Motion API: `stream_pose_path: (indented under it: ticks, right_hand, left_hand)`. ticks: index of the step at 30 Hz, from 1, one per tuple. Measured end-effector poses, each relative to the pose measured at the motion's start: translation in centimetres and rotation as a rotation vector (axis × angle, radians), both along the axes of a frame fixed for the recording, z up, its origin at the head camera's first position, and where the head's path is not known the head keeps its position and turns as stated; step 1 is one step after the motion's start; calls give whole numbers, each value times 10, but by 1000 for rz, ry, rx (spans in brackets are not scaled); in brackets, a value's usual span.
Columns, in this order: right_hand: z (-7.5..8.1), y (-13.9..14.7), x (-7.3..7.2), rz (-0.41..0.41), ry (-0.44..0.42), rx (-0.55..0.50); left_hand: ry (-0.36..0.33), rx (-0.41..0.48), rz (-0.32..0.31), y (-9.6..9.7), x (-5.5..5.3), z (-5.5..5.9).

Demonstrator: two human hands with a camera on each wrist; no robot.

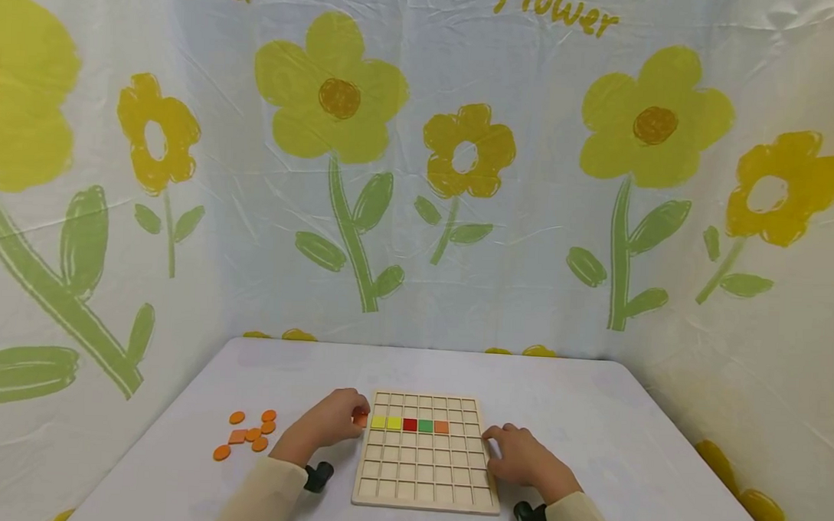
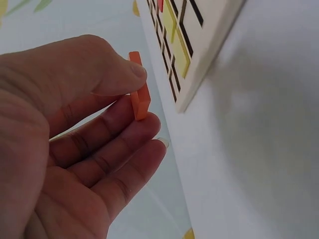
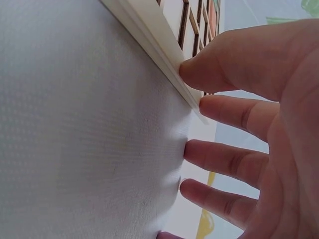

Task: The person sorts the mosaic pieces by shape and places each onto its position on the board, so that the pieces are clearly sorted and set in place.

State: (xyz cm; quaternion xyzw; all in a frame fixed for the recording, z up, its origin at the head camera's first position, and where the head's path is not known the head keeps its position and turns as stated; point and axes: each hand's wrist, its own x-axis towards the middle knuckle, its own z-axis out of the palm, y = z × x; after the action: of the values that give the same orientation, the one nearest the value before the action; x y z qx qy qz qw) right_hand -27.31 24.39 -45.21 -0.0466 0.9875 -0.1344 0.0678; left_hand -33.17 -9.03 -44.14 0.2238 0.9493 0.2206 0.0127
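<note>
A wooden grid board (image 1: 423, 471) lies on the table, with one row holding two yellow tiles (image 1: 387, 423), a red tile (image 1: 410, 425), a green tile (image 1: 426, 426) and an orange tile (image 1: 442, 427). Just off the board's left edge, my left hand (image 1: 330, 420) pinches an orange tile (image 2: 141, 97) between thumb and fingers; the left wrist view shows it edge-on. At the opposite edge, my right hand (image 1: 520, 456) touches the rim with thumb and forefinger, its other fingers extended beside the board in the right wrist view.
Several orange round pieces (image 1: 237, 417) and an orange square tile (image 1: 237, 437) lie loose on the white table (image 1: 303, 364) left of the left hand. A flower-printed cloth (image 1: 527, 257) hangs behind and around the table.
</note>
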Motion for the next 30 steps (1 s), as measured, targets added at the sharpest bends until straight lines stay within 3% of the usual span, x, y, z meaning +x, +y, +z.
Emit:
stream_pose_path:
  ticks: [23,30]
  right_hand:
    - [3,-1,4,-8,-4,-14]
    - [3,0,4,0,-5,-16]
  left_hand:
    - [20,14,-122,60,-4,-3]
    - [80,25,-188,72,-3,-4]
